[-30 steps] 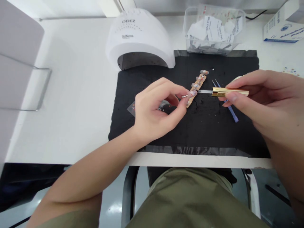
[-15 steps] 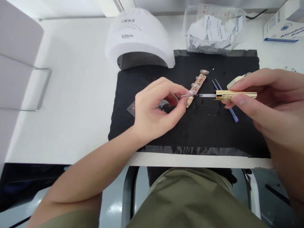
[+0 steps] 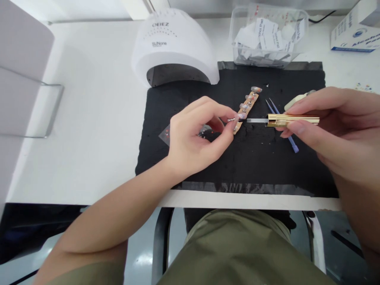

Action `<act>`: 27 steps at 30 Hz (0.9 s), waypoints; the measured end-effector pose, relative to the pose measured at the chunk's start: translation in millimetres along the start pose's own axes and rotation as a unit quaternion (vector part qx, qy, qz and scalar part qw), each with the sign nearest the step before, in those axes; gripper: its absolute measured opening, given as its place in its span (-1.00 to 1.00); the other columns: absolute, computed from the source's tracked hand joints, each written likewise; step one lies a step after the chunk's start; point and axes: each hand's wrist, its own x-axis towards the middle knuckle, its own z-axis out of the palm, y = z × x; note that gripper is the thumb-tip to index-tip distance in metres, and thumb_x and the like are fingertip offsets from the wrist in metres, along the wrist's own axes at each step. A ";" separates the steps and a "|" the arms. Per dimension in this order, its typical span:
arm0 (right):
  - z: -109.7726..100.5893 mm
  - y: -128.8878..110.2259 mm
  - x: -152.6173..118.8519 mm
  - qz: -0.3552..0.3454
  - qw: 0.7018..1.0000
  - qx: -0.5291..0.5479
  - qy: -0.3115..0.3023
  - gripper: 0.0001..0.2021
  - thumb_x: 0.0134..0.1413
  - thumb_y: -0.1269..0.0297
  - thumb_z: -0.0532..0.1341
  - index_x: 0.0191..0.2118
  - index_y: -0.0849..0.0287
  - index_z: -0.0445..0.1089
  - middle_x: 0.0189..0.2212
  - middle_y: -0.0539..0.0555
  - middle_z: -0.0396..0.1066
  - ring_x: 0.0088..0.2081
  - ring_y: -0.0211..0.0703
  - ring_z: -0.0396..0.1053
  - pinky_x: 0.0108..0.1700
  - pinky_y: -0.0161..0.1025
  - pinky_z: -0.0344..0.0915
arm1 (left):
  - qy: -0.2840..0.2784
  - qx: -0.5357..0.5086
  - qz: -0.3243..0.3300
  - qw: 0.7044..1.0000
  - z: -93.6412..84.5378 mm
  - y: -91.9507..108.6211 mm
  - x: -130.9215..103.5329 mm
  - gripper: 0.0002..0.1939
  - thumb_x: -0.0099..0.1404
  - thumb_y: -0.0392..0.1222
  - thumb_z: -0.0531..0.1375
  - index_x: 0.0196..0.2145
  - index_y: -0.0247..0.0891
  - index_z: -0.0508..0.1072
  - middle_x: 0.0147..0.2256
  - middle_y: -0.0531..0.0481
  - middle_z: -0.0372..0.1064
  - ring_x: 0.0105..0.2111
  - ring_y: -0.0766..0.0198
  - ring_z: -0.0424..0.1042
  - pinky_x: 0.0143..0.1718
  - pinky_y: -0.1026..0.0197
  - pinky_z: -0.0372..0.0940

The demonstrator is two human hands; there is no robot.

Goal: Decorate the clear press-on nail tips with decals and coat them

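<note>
My left hand (image 3: 202, 136) pinches a small nail tip (image 3: 241, 116) with a beaded metal stem between thumb and fingertips. My right hand (image 3: 335, 130) grips a gold-handled brush (image 3: 292, 120) level, its dark bristles touching or very near the nail tip. Just behind the fingertips, a tan strip (image 3: 252, 98) bearing several decorated nail tips slants across the black mat (image 3: 237, 166). Blue tweezers (image 3: 292, 143) lie partly beneath my right hand. A pale, rounded object (image 3: 293, 101) shows by my right index finger; how it is held is unclear.
A white nail lamp (image 3: 178, 43) stands at the back left of the mat. Behind the mat is a clear tub (image 3: 246, 60) of alcohol pads, with an alcohol pad box (image 3: 353, 33) at the far right. A small clear packet (image 3: 164, 134) lies partly under my left hand.
The brush has shifted slightly left, its bristles now further over the nail tip. My left hand has barely moved.
</note>
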 end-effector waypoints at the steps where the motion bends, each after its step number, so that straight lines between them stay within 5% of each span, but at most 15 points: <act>1: -0.4 -0.2 0.2 0.003 1.000 -0.001 0.000 -0.68 0.20 0.42 0.55 0.00 -0.12 0.75 -0.31 -0.11 0.68 -0.31 -0.19 0.60 -0.37 -0.09 0.57 | -0.001 0.000 0.000 1.000 -0.2 -0.2 0.0 -0.90 0.47 -0.33 0.42 -0.17 -0.15 0.62 -0.30 0.09 0.64 -0.46 0.39 0.52 -0.43 0.27 0.45; 27: 5.6 -0.3 0.2 0.019 0.999 -0.017 0.034 -0.72 0.16 0.43 0.56 -0.08 -0.11 0.77 -0.33 -0.14 0.69 -0.35 -0.20 0.56 -0.38 -0.13 0.56 | 0.011 -0.018 -0.007 1.000 2.1 1.4 0.2 -0.89 0.49 -0.32 0.40 -0.17 -0.10 0.64 -0.31 0.07 0.65 -0.46 0.37 0.51 -0.44 0.24 0.44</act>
